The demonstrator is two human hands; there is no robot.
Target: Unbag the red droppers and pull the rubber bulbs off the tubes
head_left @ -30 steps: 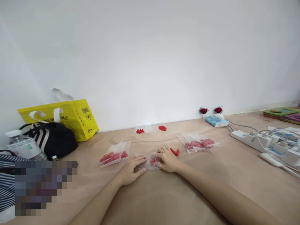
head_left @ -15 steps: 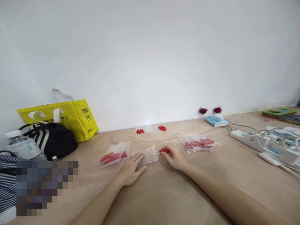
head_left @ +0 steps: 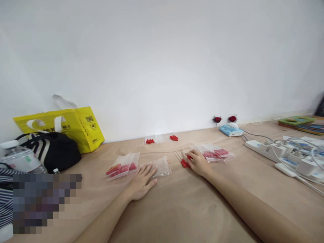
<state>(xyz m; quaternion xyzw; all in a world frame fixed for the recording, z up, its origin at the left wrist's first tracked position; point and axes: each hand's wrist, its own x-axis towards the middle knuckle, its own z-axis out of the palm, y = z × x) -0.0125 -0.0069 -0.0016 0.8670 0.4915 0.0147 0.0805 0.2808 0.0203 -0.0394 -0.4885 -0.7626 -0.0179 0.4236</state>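
Note:
My left hand (head_left: 142,184) lies flat with its fingers spread, the fingertips over the near-left part of a clear zip bag (head_left: 163,167). To the right of that bag, several white sticks with red tips (head_left: 184,163) rest on the table, tips toward me. My right hand (head_left: 199,163) is bent over them, its thumb and fingers closed at a red tip partly hidden under the fingers. Clear bags of red-tipped pieces (head_left: 123,168) lie just left of my left hand. More filled bags (head_left: 215,152) lie just beyond my right hand.
Small bags with red pieces (head_left: 162,139) lie by the wall. At the left are a yellow bag (head_left: 93,135), a black bag (head_left: 60,152) and a plastic bottle (head_left: 24,158). On the right are a tissue pack (head_left: 231,130), dark red flowers (head_left: 232,118) and a power strip (head_left: 265,150) with cables.
My right hand has moved right, away from the clear bag, with the red-tipped sticks it held over the bag. My left hand stays flat in nearly the same place.

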